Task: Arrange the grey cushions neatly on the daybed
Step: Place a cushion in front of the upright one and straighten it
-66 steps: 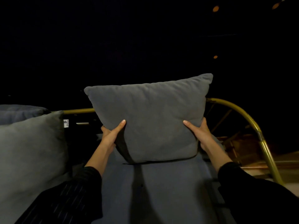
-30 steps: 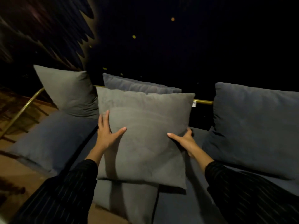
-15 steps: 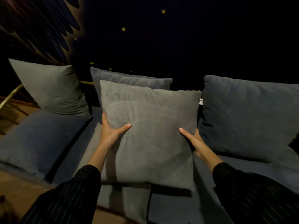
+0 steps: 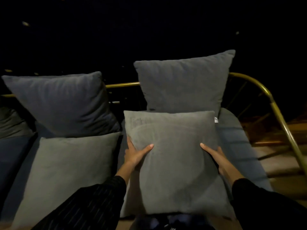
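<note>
I hold a light grey square cushion (image 4: pixel 176 160) by its two side edges, my left hand (image 4: pixel 136 153) on its left and my right hand (image 4: pixel 214 156) on its right. It hangs tilted in front of a darker grey cushion (image 4: pixel 182 83) that leans upright against the brass rail. To the left, another dark cushion (image 4: pixel 61 103) leans on the rail, and a light grey cushion (image 4: pixel 66 171) lies in front of it on the daybed's blue-grey mattress (image 4: pixel 235 143).
The daybed's curved brass frame (image 4: pixel 279 113) bends down at the right end, with brown floor (image 4: pixel 274 163) beyond it. A further dark cushion (image 4: pixel 11 123) shows at the far left. The background is black.
My view and the held cushion have swung right, from the daybed's middle to its right end. The cushion now hangs in front of the right rear cushion; both hands keep their grip.
</note>
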{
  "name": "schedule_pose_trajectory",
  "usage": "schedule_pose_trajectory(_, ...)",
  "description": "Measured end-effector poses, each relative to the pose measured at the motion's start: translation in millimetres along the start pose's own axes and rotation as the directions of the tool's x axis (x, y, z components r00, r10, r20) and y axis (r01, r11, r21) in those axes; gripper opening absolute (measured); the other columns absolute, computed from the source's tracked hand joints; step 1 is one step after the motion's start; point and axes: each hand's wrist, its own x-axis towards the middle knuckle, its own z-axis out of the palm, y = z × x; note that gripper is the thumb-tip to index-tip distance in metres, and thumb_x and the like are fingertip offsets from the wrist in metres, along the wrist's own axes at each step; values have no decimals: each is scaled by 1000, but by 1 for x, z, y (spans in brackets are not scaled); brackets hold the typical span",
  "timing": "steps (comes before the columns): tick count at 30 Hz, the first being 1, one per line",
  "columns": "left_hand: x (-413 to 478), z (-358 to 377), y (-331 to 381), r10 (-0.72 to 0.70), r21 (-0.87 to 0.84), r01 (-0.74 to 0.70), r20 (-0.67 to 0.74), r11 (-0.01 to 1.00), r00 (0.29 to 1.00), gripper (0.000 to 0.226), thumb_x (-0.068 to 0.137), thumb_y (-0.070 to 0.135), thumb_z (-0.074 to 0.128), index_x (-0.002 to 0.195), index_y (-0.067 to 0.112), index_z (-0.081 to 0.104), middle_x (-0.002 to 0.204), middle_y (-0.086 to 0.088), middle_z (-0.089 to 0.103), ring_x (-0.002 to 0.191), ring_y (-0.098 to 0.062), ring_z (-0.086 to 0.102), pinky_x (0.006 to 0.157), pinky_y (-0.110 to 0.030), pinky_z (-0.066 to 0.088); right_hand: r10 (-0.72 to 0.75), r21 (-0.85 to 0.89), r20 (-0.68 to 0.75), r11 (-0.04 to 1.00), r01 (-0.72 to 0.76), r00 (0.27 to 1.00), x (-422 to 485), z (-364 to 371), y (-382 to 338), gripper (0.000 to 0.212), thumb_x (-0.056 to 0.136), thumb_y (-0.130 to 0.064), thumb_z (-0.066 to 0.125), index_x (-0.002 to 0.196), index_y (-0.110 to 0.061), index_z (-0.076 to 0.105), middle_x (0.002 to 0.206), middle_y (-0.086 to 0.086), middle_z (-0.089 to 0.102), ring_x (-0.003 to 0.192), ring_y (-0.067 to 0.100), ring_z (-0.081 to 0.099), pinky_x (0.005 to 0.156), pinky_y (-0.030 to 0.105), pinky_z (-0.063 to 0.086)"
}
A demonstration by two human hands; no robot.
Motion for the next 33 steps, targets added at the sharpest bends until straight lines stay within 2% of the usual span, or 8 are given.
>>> schedule_pose_trajectory(5, -18, 74, -16, -84, 28, 80, 173, 996, 981, 142, 33, 75, 81, 152, 36, 13, 149, -4, 46, 135, -31, 46, 112, -51, 39, 148, -2, -104, 989, -149, 983, 19, -83, 25, 104, 47, -51, 91, 137, -19, 49, 129, 5, 63, 110, 30, 64, 96, 47, 52)
schedule_pose_trajectory(10, 10, 106, -17, -190, 72, 180, 167, 981, 968, 148, 25, 79, 80, 151, 38, 15, 152, -4, 42, 141, -33, 36, 114, -54, 34, 150, -54, -214, 985, -165, 965, 45, -91, 16, 75, 76, -26, 78, 140, -7, 42, 132, 8, 52, 126, 32, 50, 102, 37, 41)
schedule_pose_trajectory(15, 8, 118, -16, -176, -125, 187, 91, 974, 980, 120, 47, 48, 88, 148, 27, 27, 134, -3, 54, 126, -29, 52, 107, -48, 44, 123, -129, -161, 981, -145, 979, 90, -81, -3, 64, 76, -19, 78, 132, -7, 49, 121, 3, 56, 109, 27, 56, 98, 37, 44)
schedule_pose_trajectory(21, 30, 129, -16, -156, -169, 167, 79, 971, 985, 102, 73, 11, 82, 152, 22, 18, 142, -5, 50, 130, -27, 49, 108, -44, 42, 122, -127, -102, 983, -135, 987, 122, -87, 6, 57, 74, -11, 79, 127, -4, 58, 124, 14, 65, 109, 28, 64, 94, 38, 50)
schedule_pose_trajectory(25, 38, 140, -30, -200, -62, 208, 117, 976, 973, 111, 79, 17, 78, 156, 25, -3, 157, -5, 33, 142, -28, 35, 117, -46, 32, 78, -235, -112, 967, -103, 991, 142, -94, 27, 59, 75, -18, 80, 128, -3, 57, 125, 16, 64, 114, 30, 62, 101, 43, 48)
schedule_pose_trajectory(28, 41, 151, -28, -282, 113, 281, -8, 953, 960, 113, 78, 32, 77, 156, 25, -6, 162, -15, 18, 146, -40, 24, 118, -51, 28, 47, -480, -188, 867, -134, 981, 171, -101, 63, 121, 51, -73, 75, 146, -9, 34, 142, 21, 49, 131, 37, 48, 112, 49, 35)
schedule_pose_trajectory(30, 30, 160, -18, -263, 248, 277, -89, 928, 961, 104, 86, 34, 69, 156, 21, -7, 161, -23, 12, 145, -47, 20, 119, -52, 23, 59, -628, -228, 754, -193, 972, 152, -82, 49, 107, 74, -62, 64, 152, -9, 14, 150, 27, 33, 136, 45, 36, 114, 53, 29)
schedule_pose_trajectory(33, 3, 179, -9, -110, 443, 164, -145, 882, 983, 81, 97, 24, 52, 156, 20, -4, 160, -28, 9, 143, -49, 20, 120, -48, 20, -12, -773, -280, 595, -218, 960, 128, -59, 39, 74, 95, -45, 40, 153, -13, 7, 152, 32, 22, 137, 51, 27, 113, 60, 23)
